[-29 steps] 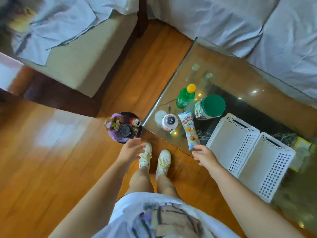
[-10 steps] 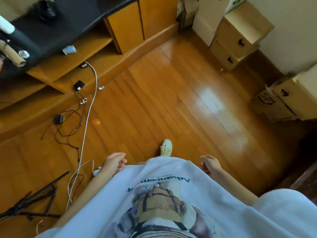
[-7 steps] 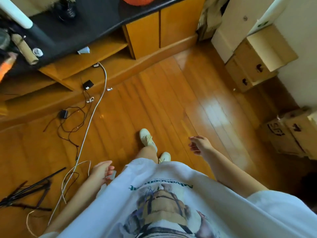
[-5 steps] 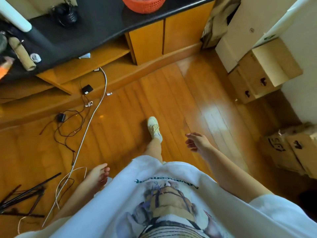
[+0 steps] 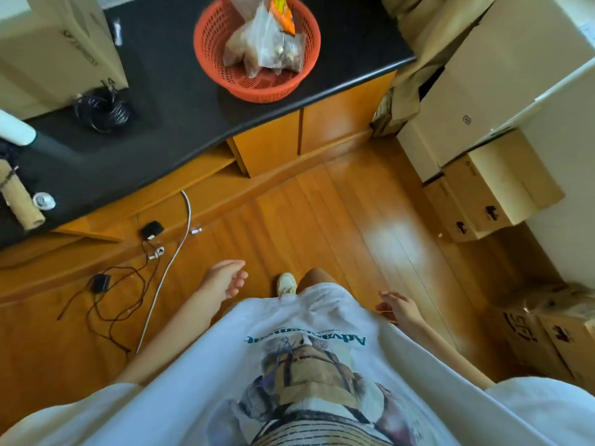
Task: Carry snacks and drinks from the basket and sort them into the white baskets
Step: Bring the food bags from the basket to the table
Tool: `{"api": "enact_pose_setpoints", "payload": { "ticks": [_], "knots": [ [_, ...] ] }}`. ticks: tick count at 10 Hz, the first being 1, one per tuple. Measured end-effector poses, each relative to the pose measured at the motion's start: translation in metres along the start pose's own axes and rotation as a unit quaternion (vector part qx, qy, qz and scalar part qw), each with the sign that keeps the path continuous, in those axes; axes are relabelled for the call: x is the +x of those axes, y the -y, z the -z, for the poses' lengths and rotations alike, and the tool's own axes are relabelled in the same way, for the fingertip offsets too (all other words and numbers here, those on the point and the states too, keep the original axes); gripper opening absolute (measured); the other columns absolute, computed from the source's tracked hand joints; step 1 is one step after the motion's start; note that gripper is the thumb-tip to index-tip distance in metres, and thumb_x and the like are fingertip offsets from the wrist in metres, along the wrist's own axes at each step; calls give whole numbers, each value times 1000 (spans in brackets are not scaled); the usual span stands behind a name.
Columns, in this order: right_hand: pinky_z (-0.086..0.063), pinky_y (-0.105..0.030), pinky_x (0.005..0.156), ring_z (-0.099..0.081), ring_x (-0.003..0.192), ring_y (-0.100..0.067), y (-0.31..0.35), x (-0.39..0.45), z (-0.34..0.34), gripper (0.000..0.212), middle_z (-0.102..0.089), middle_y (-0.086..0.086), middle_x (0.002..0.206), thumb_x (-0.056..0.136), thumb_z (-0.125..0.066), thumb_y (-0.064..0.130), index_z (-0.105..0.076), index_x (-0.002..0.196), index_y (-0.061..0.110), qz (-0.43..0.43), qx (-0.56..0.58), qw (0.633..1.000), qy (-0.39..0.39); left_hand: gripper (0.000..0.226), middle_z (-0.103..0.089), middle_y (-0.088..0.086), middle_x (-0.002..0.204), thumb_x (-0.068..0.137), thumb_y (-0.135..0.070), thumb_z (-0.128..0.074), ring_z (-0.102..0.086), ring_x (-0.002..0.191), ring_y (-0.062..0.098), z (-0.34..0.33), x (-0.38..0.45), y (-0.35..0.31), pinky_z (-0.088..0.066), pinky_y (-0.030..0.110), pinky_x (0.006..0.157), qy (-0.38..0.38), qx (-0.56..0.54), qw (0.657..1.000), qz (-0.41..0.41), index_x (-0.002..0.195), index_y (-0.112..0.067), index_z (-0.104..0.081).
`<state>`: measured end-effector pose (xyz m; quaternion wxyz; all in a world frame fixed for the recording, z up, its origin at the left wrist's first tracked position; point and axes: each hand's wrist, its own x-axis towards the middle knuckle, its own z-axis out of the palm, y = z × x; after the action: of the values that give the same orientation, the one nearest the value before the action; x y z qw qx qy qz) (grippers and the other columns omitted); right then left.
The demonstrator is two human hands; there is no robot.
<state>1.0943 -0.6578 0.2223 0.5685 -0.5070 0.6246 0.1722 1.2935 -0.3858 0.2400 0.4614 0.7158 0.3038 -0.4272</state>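
An orange-red mesh basket (image 5: pixel 222 72) stands on a black countertop (image 5: pixel 174 101) ahead of me. Inside it lie clear snack bags (image 5: pixel 267 49) of brown pieces and an orange packet (image 5: pixel 283 17). My left hand (image 5: pixel 223 281) hangs low in front of my body, fingers loosely curled, holding nothing. My right hand (image 5: pixel 397 309) hangs at my right side, fingers relaxed and empty. Both hands are well below and short of the basket. The white baskets are out of view.
Wooden cabinet doors (image 5: pixel 302 136) sit under the counter. Cables and chargers (image 5: pixel 128 268) trail on the wooden floor at left. Cardboard boxes (image 5: pixel 483 188) are stacked along the right wall. A coiled black cable (image 5: pixel 103 111) and a cardboard tube (image 5: pixel 19 201) lie on the counter.
I have turned away from the glass table and walked toward the counter. The orange basket has come fully into view. My hands swing empty at my sides.
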Motion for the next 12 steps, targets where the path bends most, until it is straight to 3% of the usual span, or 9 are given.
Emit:
{"api": "enact_pose_setpoints", "payload": {
  "ticks": [2, 3, 5, 6, 8, 9, 10, 11, 12],
  "knots": [
    [-44, -30, 57, -53, 61, -24, 63, 35, 1, 33, -56, -12, 77, 95, -46, 12, -49, 123, -4, -39, 3, 999, 0, 16, -61, 1, 70, 93, -17, -53, -51, 58, 11, -33, 28, -87, -37, 19, 51, 47, 10, 998, -48, 81, -24, -62],
    [-44, -31, 59, -53, 61, -24, 112, 61, -7, 35, -55, -14, 81, 95, -45, 11, -47, 126, -6, -44, -4, 999, 5, 19, -57, 2, 70, 95, -14, -50, -48, 58, 11, -35, 50, -121, -34, 21, 53, 23, -34, 999, -24, 81, -21, -60],
    [-40, -29, 56, -51, 58, -23, 267, 100, -43, 25, -53, -11, 73, 95, -45, 8, -52, 117, -1, -24, -35, 999, 20, 22, -52, 3, 69, 95, -13, -49, -49, 51, 10, -15, 92, -193, -36, 16, 41, -59, -89, 994, 22, 75, -18, -54],
    [-32, -25, 50, -48, 45, -18, 324, 105, -66, 10, -50, -10, 65, 94, -46, 8, -52, 102, 9, -12, -26, 999, 28, 22, -53, 3, 70, 95, -17, -51, -46, 55, 13, 1, 105, -215, -36, 16, 41, -98, -96, 990, 41, 74, -18, -56],
    [-35, -24, 52, -48, 54, -15, 469, 132, -133, 7, -54, -5, 67, 92, -51, 14, -55, 97, 11, 129, -90, 984, 86, 15, -55, 2, 71, 96, -16, -48, -51, 43, 5, 9, 139, -275, -32, 22, 52, -142, -217, 965, 39, 86, -18, -59],
    [-43, -26, 54, -56, 54, -13, 529, 147, -167, 8, -57, -3, 67, 90, -53, 13, -56, 98, 13, 194, -133, 967, 102, 23, -60, 1, 74, 95, -11, -48, -56, 61, 9, 3, 157, -322, -41, 23, 59, -166, -225, 960, -4, 79, -22, -61],
    [-51, -35, 76, -61, 76, -18, 575, 171, -197, 18, -62, -5, 85, 84, -57, 13, -59, 102, 15, 255, -184, 947, 69, 28, -61, 2, 76, 94, -6, -47, -58, 68, 12, -1, 182, -375, -45, 23, 60, -160, -161, 971, -78, 81, -27, -61],
    [-39, -26, 79, -53, 92, -15, 604, 192, -225, 37, -56, -1, 105, 80, -62, 14, -54, 116, 16, 322, -223, 919, 31, 21, -63, -5, 89, 91, -10, -52, -61, 81, 9, -5, 216, -418, -47, 21, 69, -113, -28, 973, -199, 93, -29, -59],
    [-38, -25, 88, -48, 106, -16, 614, 207, -253, 53, -45, -2, 120, 75, -66, 11, -47, 125, 13, 384, -207, 900, 14, 36, -57, -9, 110, 87, -4, -57, -56, 101, 7, -16, 256, -451, -45, 24, 87, -128, 109, 943, -289, 119, -21, -54]
  ]
}}
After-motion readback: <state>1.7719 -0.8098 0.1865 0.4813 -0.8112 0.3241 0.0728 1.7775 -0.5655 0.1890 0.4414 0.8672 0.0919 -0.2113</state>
